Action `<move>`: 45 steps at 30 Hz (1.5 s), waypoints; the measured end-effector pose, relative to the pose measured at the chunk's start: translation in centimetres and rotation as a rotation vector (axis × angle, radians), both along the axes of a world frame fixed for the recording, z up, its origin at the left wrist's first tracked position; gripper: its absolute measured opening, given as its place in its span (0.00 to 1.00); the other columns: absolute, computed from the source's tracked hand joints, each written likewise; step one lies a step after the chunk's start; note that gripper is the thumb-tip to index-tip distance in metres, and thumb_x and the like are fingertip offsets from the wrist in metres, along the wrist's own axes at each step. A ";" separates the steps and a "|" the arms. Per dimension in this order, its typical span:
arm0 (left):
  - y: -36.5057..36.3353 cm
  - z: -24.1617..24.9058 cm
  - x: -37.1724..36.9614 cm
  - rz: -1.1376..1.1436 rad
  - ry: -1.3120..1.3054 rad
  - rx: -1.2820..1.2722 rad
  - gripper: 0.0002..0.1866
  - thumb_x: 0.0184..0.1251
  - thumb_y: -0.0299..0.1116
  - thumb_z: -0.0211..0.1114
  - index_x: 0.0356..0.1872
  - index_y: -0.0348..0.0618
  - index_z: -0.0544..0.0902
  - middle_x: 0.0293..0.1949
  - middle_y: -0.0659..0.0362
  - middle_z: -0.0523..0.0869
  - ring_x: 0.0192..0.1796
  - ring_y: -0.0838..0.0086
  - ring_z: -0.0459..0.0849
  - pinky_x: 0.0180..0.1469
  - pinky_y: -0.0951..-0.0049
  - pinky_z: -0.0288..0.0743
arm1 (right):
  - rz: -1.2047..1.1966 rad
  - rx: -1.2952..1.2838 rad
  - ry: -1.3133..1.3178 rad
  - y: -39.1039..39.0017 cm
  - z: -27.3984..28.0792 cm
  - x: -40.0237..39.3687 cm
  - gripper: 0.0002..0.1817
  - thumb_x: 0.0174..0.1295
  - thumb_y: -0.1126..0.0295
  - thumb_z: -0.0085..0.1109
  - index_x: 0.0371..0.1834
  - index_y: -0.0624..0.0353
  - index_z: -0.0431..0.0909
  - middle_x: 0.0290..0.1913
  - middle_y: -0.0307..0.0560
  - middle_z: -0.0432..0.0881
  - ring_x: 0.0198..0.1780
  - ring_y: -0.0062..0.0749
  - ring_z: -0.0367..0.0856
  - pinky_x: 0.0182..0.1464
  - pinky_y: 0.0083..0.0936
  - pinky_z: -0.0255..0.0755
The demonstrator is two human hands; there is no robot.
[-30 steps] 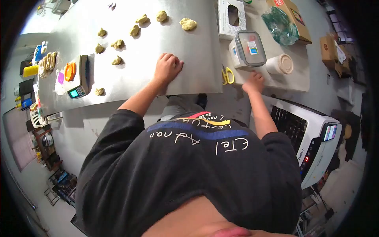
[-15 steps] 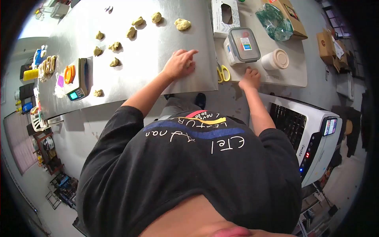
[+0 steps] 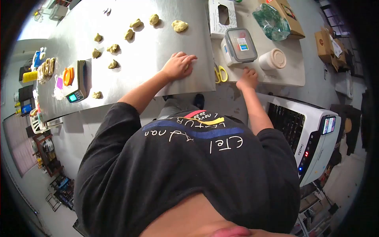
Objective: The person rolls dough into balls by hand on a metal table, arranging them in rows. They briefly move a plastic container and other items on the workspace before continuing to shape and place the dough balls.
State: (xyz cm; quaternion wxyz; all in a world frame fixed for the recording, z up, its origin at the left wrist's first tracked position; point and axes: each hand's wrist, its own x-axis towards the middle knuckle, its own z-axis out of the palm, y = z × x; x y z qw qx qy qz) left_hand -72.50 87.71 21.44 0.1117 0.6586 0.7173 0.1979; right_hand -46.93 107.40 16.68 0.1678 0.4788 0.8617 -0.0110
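My left hand (image 3: 179, 66) is cupped palm down on the metal table (image 3: 158, 79), index finger stretched towards the right. A trace of something yellowish shows under its curled fingers, mostly hidden. On the same table lie several lumps of yellowish dough, the largest lump (image 3: 180, 26) beyond my left hand and another piece (image 3: 97, 95) near the front edge. My right hand (image 3: 248, 79) rests on the front edge of the pale side table (image 3: 290, 79), fingers slightly bent, apparently holding nothing. Close by are yellow-handled scissors (image 3: 223, 74) and a grey-lidded plastic container (image 3: 241, 55).
A digital scale (image 3: 77, 93) carrying an orange item (image 3: 68, 76) stands at the left. On the side table are a white lidded cup (image 3: 273, 59), a patterned box (image 3: 216, 29), green plastic wrap (image 3: 271, 23) and a cardboard box (image 3: 294, 19). An iwata machine (image 3: 316, 146) stands at my right.
The whole view has shifted slightly to the left. My left hand stays cupped on the table, its fingers a little changed in position; my right hand remains at the side table's edge.
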 end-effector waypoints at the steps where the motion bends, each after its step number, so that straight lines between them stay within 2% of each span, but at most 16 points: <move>1: -0.2 1.0 0.1 -0.002 0.002 0.002 0.22 0.54 0.35 0.65 0.52 0.44 0.74 0.41 0.55 0.82 0.49 0.60 0.77 0.54 0.60 0.68 | 0.010 0.008 0.000 0.1 -0.1 0.0 0.29 0.54 0.65 0.56 0.61 0.53 0.61 0.59 0.52 0.62 0.58 0.47 0.64 0.56 0.38 0.70; 3: -0.9 3.1 0.7 0.054 0.143 0.234 0.34 0.50 0.43 0.71 0.59 0.45 0.69 0.47 0.51 0.78 0.53 0.57 0.74 0.59 0.59 0.64 | -0.001 0.002 -0.014 0.0 0.1 -0.1 0.29 0.54 0.65 0.56 0.61 0.53 0.61 0.59 0.52 0.62 0.59 0.47 0.64 0.56 0.38 0.70; 4: -1.2 2.8 1.3 0.054 0.142 0.233 0.34 0.50 0.43 0.71 0.59 0.45 0.69 0.47 0.51 0.78 0.53 0.57 0.74 0.59 0.59 0.64 | -0.009 -0.005 -0.028 0.0 0.2 -0.2 0.29 0.54 0.65 0.56 0.61 0.52 0.61 0.59 0.51 0.62 0.59 0.47 0.64 0.56 0.37 0.70; 6: -1.5 1.5 2.5 0.571 -0.005 0.130 0.43 0.48 0.49 0.72 0.63 0.42 0.62 0.50 0.50 0.75 0.56 0.55 0.71 0.60 0.56 0.61 | -0.016 -0.015 -0.032 0.0 0.2 -0.2 0.30 0.54 0.65 0.56 0.62 0.52 0.61 0.59 0.51 0.62 0.59 0.47 0.64 0.56 0.37 0.70; 9: -1.7 0.0 3.9 0.652 -0.237 0.089 0.44 0.46 0.43 0.75 0.64 0.41 0.61 0.49 0.48 0.76 0.53 0.54 0.72 0.60 0.57 0.62 | -0.006 -0.006 -0.053 0.1 -0.5 -0.1 0.30 0.54 0.65 0.56 0.62 0.52 0.61 0.59 0.51 0.63 0.59 0.47 0.64 0.56 0.37 0.70; 14: -1.4 -0.4 3.8 0.550 -0.218 0.175 0.39 0.49 0.32 0.69 0.64 0.39 0.60 0.46 0.51 0.78 0.52 0.54 0.73 0.59 0.59 0.65 | -0.012 -0.023 -0.067 0.1 0.6 -0.3 0.29 0.55 0.65 0.56 0.62 0.51 0.62 0.58 0.50 0.63 0.58 0.47 0.64 0.56 0.38 0.70; 19: -1.4 -0.8 2.4 0.166 -0.231 0.158 0.38 0.45 0.27 0.65 0.63 0.40 0.64 0.48 0.52 0.78 0.55 0.54 0.72 0.61 0.59 0.65 | 0.014 0.003 -0.051 0.3 -0.3 -0.1 0.30 0.52 0.65 0.57 0.62 0.52 0.63 0.59 0.51 0.63 0.58 0.47 0.64 0.56 0.37 0.70; 25: 0.7 0.3 2.7 0.094 -0.076 0.084 0.34 0.48 0.35 0.66 0.61 0.47 0.69 0.51 0.51 0.76 0.58 0.54 0.70 0.61 0.55 0.63 | 0.027 -0.001 -0.043 0.0 0.5 -0.4 0.29 0.51 0.67 0.57 0.60 0.57 0.66 0.58 0.55 0.65 0.57 0.47 0.65 0.62 0.34 0.60; 29: 1.2 1.9 1.2 0.039 0.001 0.027 0.30 0.53 0.36 0.66 0.60 0.48 0.71 0.53 0.52 0.76 0.58 0.56 0.71 0.61 0.57 0.64 | -0.013 0.039 0.014 0.2 -0.8 0.0 0.29 0.51 0.67 0.57 0.59 0.56 0.66 0.58 0.55 0.66 0.56 0.48 0.65 0.61 0.35 0.60; 31: 3.4 0.1 -2.8 0.286 -0.077 0.233 0.30 0.53 0.47 0.68 0.57 0.49 0.74 0.54 0.51 0.75 0.58 0.55 0.70 0.60 0.58 0.63 | 0.164 0.087 -0.158 0.9 -2.3 0.4 0.29 0.52 0.66 0.56 0.60 0.57 0.64 0.58 0.54 0.64 0.56 0.48 0.65 0.58 0.38 0.67; 33: 7.0 1.7 -6.1 0.679 -0.012 0.285 0.27 0.52 0.50 0.68 0.52 0.47 0.79 0.54 0.50 0.76 0.57 0.54 0.72 0.60 0.59 0.65 | 0.110 0.061 -0.121 0.8 -2.6 0.5 0.29 0.53 0.65 0.55 0.60 0.57 0.63 0.58 0.54 0.63 0.56 0.49 0.65 0.57 0.38 0.68; 36: 10.3 1.1 -9.4 0.738 -0.046 0.122 0.24 0.52 0.49 0.67 0.47 0.46 0.83 0.53 0.48 0.76 0.56 0.51 0.73 0.58 0.60 0.70 | 0.063 0.032 -0.086 1.3 -3.3 0.9 0.28 0.54 0.66 0.54 0.60 0.57 0.62 0.58 0.53 0.63 0.57 0.49 0.65 0.56 0.39 0.70; 38: 10.8 1.9 -10.6 0.447 0.005 -0.251 0.20 0.52 0.43 0.64 0.46 0.46 0.84 0.50 0.48 0.79 0.55 0.53 0.75 0.55 0.61 0.73 | 0.057 0.030 -0.078 0.8 -2.8 0.5 0.27 0.54 0.66 0.54 0.60 0.56 0.62 0.58 0.53 0.63 0.57 0.49 0.65 0.57 0.38 0.70; 39: 10.3 2.2 -10.9 0.441 0.004 -0.252 0.20 0.52 0.43 0.64 0.46 0.46 0.84 0.50 0.48 0.79 0.55 0.53 0.75 0.55 0.61 0.73 | 0.032 0.045 -0.088 0.6 -2.5 0.4 0.27 0.55 0.66 0.53 0.60 0.56 0.62 0.58 0.53 0.63 0.57 0.49 0.64 0.57 0.39 0.70; 43: 4.0 5.9 -11.7 -0.228 0.181 -0.456 0.19 0.52 0.31 0.59 0.48 0.43 0.82 0.51 0.50 0.80 0.56 0.56 0.76 0.59 0.58 0.71 | -0.033 0.038 -0.079 0.0 -0.9 -0.2 0.29 0.54 0.67 0.53 0.61 0.56 0.60 0.59 0.53 0.62 0.57 0.50 0.64 0.58 0.40 0.69; 45: -2.6 6.0 -11.3 -0.349 0.115 -0.257 0.17 0.49 0.25 0.58 0.42 0.45 0.84 0.45 0.53 0.82 0.54 0.60 0.76 0.58 0.63 0.70 | -0.027 0.045 -0.094 0.1 -1.1 -0.3 0.29 0.54 0.67 0.53 0.61 0.57 0.60 0.59 0.54 0.62 0.58 0.51 0.64 0.58 0.40 0.68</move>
